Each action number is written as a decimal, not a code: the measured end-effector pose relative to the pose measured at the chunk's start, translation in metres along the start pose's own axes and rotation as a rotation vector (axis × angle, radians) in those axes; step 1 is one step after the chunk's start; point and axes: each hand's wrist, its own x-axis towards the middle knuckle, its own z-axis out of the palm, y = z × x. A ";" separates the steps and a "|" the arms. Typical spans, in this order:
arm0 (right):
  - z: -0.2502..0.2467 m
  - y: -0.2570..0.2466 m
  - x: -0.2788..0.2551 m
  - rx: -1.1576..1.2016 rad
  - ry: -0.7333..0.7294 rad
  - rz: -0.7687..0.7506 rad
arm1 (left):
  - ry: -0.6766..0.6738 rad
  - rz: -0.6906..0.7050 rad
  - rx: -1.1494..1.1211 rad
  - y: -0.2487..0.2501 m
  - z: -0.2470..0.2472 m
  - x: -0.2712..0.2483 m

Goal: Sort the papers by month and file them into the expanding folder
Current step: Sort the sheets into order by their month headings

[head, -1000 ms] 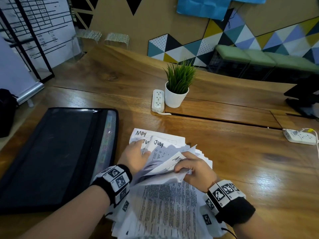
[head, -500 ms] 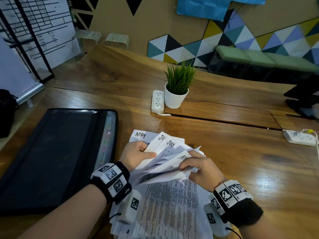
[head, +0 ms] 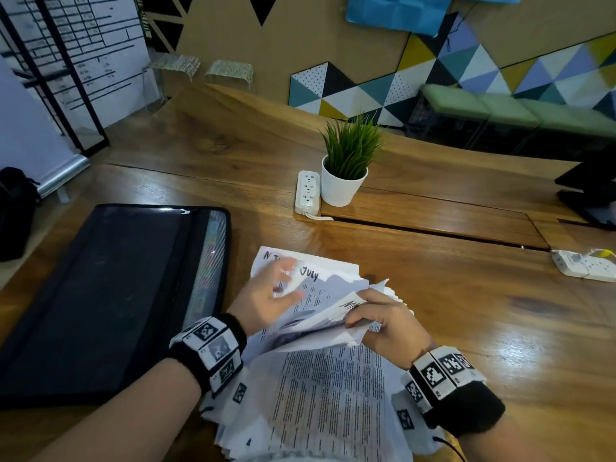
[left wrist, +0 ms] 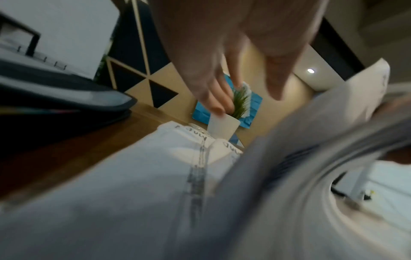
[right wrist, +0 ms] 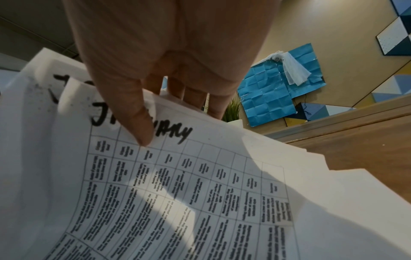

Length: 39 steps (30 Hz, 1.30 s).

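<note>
The left wrist view is heavily blurred; printed lines on the sheets there cannot be read, and only a faint "July" heading shows. In the head view the left hand (head: 266,298) covers most of the heading on the farthest sheet, and the lower edge of the paper stack (head: 320,388) is cut off at the bottom of the frame. In the right wrist view the thumb (right wrist: 135,121) hides the middle letters of a handwritten heading ending in "ary".

The left hand hovers over the far sheets at centre frame, fingers spread and nearly straight, holding nothing; motion blur softens its fingertips. The right hand (head: 383,321), right of centre, pinches a lifted bundle of sheets, thumb on top and fingers curled beneath, bending them upward off the stack.

The stack lies on the wooden table (head: 466,311) at lower centre. The expanding folder (head: 110,295), black, lies flat at the left of the frame, just beside the stack, its coloured pocket edges facing the papers. A potted plant (head: 346,168) and a white power strip (head: 307,193) stand at upper centre; a second power strip (head: 583,266) sits at the right edge.
</note>
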 end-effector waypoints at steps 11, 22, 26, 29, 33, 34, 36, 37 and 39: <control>-0.002 -0.003 -0.003 0.044 -0.005 -0.037 | -0.158 -0.264 -0.216 -0.013 0.020 0.005; 0.000 -0.005 -0.003 -0.015 -0.004 -0.019 | 0.019 -0.217 -0.297 -0.011 0.000 -0.002; 0.000 -0.006 -0.001 -0.013 -0.029 -0.021 | 0.052 -0.228 -0.323 -0.007 -0.001 -0.002; 0.000 -0.004 0.000 -0.022 -0.032 -0.004 | 0.028 -0.186 -0.293 -0.007 -0.002 -0.003; 0.002 -0.005 0.003 -0.046 -0.040 -0.001 | 0.044 -0.200 -0.263 -0.005 -0.009 -0.005; 0.002 -0.006 0.005 -0.048 -0.038 -0.011 | 0.079 -0.202 -0.266 -0.006 -0.015 -0.003; 0.001 -0.008 0.010 -0.047 -0.043 -0.004 | 0.170 -0.212 -0.235 -0.004 -0.031 0.001; 0.000 -0.009 0.012 -0.047 -0.055 0.015 | 0.204 -0.218 -0.220 0.001 -0.040 0.002; -0.001 -0.011 0.017 -0.055 -0.068 0.032 | 0.247 -0.202 -0.187 0.012 -0.061 0.007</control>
